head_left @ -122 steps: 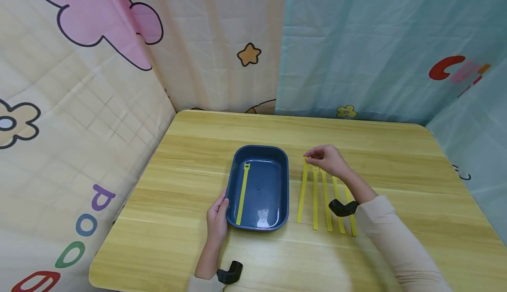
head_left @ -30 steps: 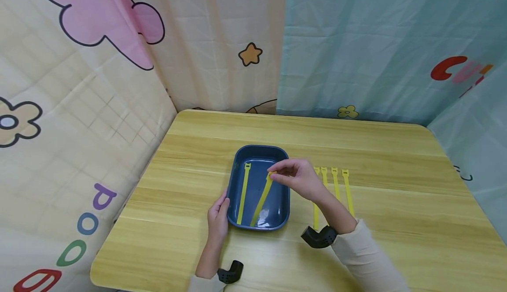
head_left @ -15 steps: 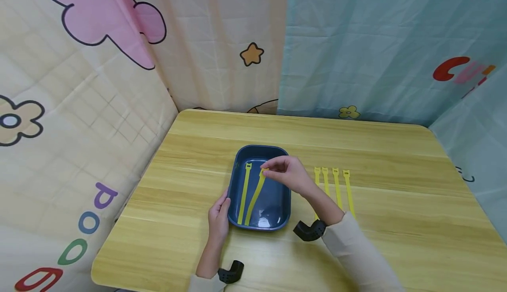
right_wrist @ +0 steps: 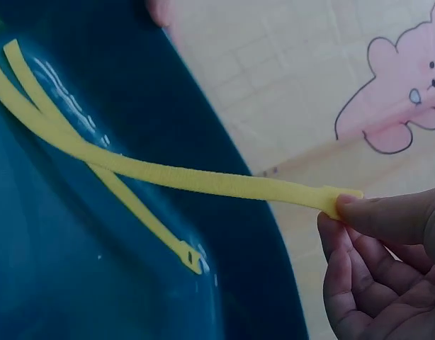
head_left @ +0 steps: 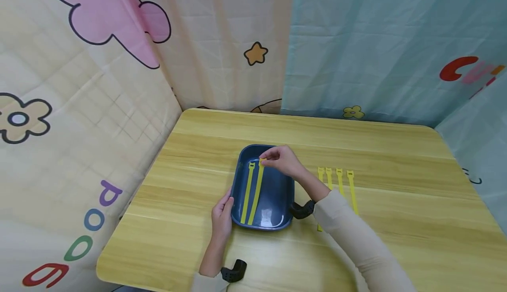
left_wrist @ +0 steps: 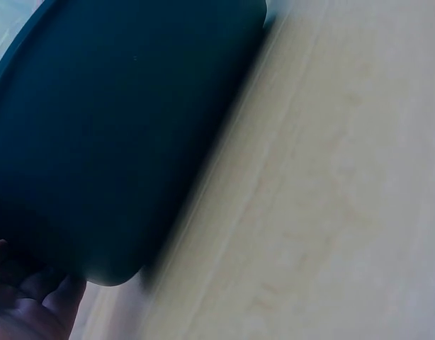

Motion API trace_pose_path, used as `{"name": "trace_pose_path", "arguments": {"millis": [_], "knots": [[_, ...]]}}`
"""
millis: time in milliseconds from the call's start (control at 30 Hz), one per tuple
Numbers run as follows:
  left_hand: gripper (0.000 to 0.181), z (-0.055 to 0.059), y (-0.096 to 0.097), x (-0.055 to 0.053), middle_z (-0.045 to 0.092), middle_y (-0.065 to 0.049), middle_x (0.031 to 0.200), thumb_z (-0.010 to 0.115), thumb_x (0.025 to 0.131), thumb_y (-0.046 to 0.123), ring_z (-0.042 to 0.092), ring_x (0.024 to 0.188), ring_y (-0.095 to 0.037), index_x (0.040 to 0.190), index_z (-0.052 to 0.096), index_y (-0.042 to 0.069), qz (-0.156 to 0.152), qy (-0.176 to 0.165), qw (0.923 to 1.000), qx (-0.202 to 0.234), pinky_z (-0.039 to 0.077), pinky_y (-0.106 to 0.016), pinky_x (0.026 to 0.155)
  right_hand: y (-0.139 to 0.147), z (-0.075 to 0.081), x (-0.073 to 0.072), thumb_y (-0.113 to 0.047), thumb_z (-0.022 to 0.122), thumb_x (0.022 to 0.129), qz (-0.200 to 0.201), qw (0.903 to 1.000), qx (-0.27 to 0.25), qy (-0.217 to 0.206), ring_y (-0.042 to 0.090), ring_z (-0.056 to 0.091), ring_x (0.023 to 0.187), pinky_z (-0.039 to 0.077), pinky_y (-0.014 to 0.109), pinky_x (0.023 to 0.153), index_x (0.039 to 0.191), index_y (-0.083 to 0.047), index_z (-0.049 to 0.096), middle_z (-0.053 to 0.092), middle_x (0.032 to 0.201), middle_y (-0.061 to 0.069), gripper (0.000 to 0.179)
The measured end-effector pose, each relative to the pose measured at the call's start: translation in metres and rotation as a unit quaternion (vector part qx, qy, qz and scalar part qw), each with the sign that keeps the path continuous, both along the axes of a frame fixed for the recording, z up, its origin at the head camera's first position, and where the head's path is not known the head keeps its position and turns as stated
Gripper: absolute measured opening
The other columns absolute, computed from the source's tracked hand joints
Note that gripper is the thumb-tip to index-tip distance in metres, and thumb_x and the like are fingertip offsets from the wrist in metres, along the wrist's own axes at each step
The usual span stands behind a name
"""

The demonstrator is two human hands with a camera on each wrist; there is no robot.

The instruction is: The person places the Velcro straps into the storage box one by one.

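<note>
A dark blue rectangular tray [head_left: 277, 197] sits on the table, and my left hand [head_left: 222, 217] grips its near left side, thumb at the rim. My right hand [head_left: 283, 162] is over the tray's far part. Thumb and fingertips pinch the slotted head of a yellow hook-and-loop cable tie [right_wrist: 203, 183], whose strip slopes down into the tray. Another yellow cable tie [head_left: 247, 190] lies flat in the tray, just left of the held one. The left wrist view shows mostly the tray's outer wall [left_wrist: 125, 127], with part of my left hand at the lower corner.
Several more yellow cable ties [head_left: 350, 186] lie side by side on the wooden table [head_left: 178, 186], right of the tray; my right forearm covers parts of them. Printed curtains [head_left: 356, 41] stand close behind the table and along its left side.
My right hand has picked up the leftmost tie of the table row and carried it left over the tray. Lately it has moved toward the tray's far end, straightening the strip. My left hand stays put.
</note>
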State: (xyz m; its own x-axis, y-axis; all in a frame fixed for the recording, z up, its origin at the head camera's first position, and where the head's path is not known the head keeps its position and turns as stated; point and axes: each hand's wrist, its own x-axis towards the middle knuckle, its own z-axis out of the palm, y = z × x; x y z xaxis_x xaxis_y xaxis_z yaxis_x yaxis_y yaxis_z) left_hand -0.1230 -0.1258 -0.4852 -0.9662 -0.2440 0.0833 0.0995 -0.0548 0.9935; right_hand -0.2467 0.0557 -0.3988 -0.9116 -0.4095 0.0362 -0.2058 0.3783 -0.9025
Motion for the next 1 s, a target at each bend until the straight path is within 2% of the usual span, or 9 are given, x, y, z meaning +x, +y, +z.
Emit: {"name": "trace_pose_path", "arguments": {"millis": [267,500,667,1000], "knots": [[0.033,-0.002,0.001,0.001,0.046,-0.008,0.120,0.042,0.088,0.011,0.038,0.112,-0.013,0.118,0.046,-0.003,0.000,0.015,0.9999,0.001,0.031,-0.020,0.091,-0.006,-0.015,-0.017,-0.011,0.065,0.073,-0.027,0.9995,0.018,-0.007,0.016,0.054,0.068,0.047,0.025,0.062,0.084,-0.002,0.066,0.060,0.076,0.005,0.014],[0.032,0.000,-0.001,-0.001,0.046,-0.007,0.119,0.042,0.088,0.011,0.038,0.112,-0.013,0.118,0.046,-0.002,0.000,0.012,0.9999,-0.005,0.031,-0.021,0.091,-0.011,-0.025,-0.028,-0.013,0.065,0.073,-0.043,0.9977,0.050,-0.011,0.017,0.053,0.067,0.046,0.025,0.062,0.083,-0.004,0.066,0.060,0.074,0.004,0.014],[0.033,0.002,-0.001,-0.001,0.045,-0.008,0.120,0.041,0.089,0.011,0.037,0.112,-0.013,0.118,0.045,-0.003,-0.002,0.011,0.9999,-0.011,0.030,-0.022,0.091,-0.012,-0.031,-0.034,-0.013,0.066,0.072,-0.036,0.9963,0.078,-0.004,0.016,0.052,0.068,0.046,0.026,0.062,0.082,-0.004,0.067,0.061,0.075,0.004,0.013],[0.033,0.001,0.000,0.000,0.046,-0.008,0.119,0.042,0.088,0.009,0.038,0.112,-0.013,0.117,0.046,-0.004,0.005,0.010,0.9999,-0.011,0.030,-0.021,0.091,-0.020,-0.042,-0.038,-0.009,0.066,0.071,-0.020,0.9969,0.076,-0.003,0.014,0.055,0.071,0.048,0.026,0.064,0.082,-0.002,0.067,0.062,0.076,0.004,0.013]]}}
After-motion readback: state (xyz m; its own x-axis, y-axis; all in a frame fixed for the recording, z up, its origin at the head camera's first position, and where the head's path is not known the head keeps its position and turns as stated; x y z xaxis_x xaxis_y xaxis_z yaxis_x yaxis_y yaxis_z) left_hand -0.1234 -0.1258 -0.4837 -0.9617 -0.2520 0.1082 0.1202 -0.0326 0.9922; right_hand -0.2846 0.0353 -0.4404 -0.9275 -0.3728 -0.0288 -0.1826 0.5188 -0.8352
